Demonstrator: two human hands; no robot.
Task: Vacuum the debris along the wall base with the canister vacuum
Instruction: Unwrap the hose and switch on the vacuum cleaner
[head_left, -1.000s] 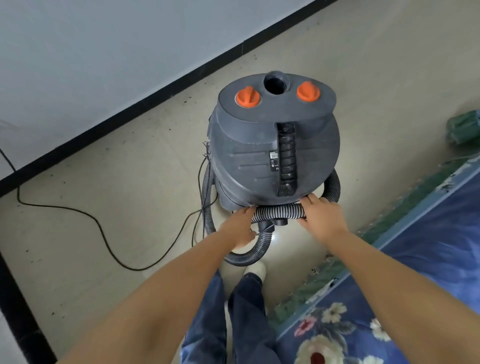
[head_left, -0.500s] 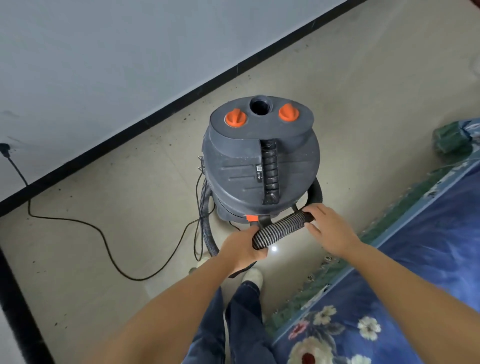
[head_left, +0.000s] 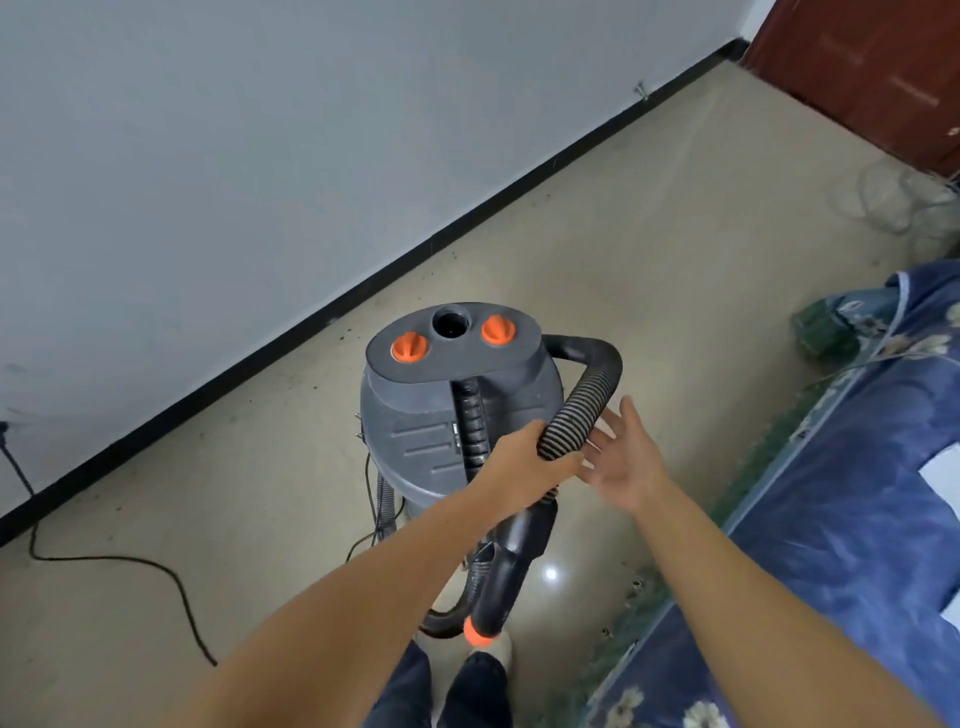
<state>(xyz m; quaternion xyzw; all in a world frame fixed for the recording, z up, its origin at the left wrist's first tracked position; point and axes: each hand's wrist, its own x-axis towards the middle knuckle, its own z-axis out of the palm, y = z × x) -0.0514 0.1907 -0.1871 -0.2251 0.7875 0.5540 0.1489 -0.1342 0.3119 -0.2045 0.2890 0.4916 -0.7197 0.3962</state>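
A grey canister vacuum (head_left: 431, 415) with two orange knobs stands on the beige floor in front of me. Its ribbed black hose (head_left: 576, 410) loops from the canister's right side up to my left hand (head_left: 524, 462), which grips the hose near its black wand end (head_left: 506, 571). The wand hangs down towards my feet and ends in an orange ring. My right hand (head_left: 623, 457) is off the hose, just right of it, fingers spread. Dark specks of debris (head_left: 358, 327) lie along the black baseboard (head_left: 291, 345) beyond the vacuum.
A black power cord (head_left: 171, 577) trails across the floor at left to the wall. A blue floral mattress (head_left: 857, 519) fills the right side, with a green bundle (head_left: 821, 327) near it. A dark red door (head_left: 872, 67) stands at the far right corner.
The hose has come up off the canister's base in my left hand. My right hand has let go of the hose and opened. The view has tilted up the wall.
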